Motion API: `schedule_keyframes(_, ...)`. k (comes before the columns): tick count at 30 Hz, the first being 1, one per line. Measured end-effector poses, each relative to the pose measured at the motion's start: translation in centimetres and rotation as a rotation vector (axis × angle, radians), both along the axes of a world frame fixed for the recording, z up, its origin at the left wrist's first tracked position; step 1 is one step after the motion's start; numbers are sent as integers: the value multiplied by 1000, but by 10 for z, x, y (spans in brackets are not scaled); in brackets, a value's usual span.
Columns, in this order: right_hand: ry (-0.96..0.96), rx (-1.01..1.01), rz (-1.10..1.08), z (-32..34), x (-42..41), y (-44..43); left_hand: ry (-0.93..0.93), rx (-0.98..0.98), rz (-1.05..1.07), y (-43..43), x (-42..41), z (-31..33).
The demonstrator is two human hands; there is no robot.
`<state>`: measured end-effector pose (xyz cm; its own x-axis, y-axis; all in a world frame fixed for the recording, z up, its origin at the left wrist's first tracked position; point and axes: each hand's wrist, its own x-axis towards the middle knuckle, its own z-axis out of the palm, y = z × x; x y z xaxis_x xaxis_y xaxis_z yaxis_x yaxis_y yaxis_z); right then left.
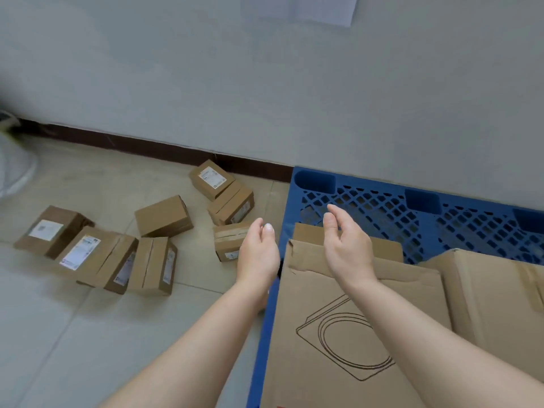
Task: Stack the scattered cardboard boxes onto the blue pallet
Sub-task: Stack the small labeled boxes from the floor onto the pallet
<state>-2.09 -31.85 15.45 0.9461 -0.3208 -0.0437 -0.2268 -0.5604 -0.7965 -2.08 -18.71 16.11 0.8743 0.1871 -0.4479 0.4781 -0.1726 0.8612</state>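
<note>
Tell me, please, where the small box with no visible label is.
In the head view, the unlabelled box lies on the floor, left of the blue pallet and the left hand, just beyond the taped box nearest it.

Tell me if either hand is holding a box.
No, the left hand and right hand are both open with nothing in them.
</note>
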Motion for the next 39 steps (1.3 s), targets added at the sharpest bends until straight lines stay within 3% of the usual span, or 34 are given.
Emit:
schedule_keyframes(15, 109, 16, 148, -56, 85, 298, 90, 10, 196, 300, 69, -69)
schedule_keyframes(23, 199, -18, 235, -105, 107, 407, 188, 33, 301, 405, 77, -125)
schedule_keyframes(39, 378, -228, 546, -368, 131, 481, 282, 41, 282, 454, 106, -360)
